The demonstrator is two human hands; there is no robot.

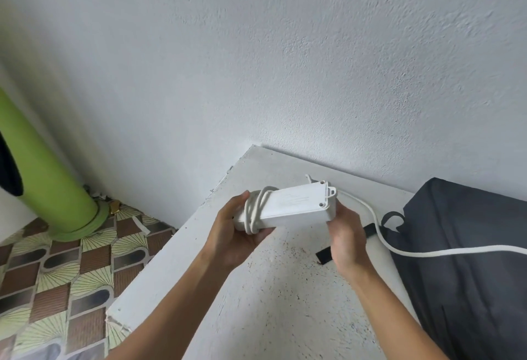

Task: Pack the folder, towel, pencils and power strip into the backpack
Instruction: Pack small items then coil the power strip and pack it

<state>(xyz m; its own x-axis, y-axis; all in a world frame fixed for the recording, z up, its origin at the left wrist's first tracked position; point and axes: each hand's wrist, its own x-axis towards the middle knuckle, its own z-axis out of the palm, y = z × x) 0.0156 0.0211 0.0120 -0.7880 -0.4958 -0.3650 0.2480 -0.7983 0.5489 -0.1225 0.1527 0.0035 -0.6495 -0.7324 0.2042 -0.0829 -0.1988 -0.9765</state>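
Power strip: held above white table, underside up, sockets hidden.
Left hand: grips the cord-wrapped end.
Right hand: holds the other end, fingertips hidden.
Cord: runs off frame right.
Backpack: dark, cut off at right.

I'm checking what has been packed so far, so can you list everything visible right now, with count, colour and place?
power strip: one, white, held up over the table between both hands, underside facing the camera
cord: one, white, a few loops wound round the strip's left end, the rest trailing right across the backpack
backpack: one, dark grey, lying on the table's right side
strap: one, black, on the table beside the backpack
table: one, white, speckled, against the wall
pipe: one, green, standing on the patterned floor at left
left hand: grips the wound end
right hand: holds the other end
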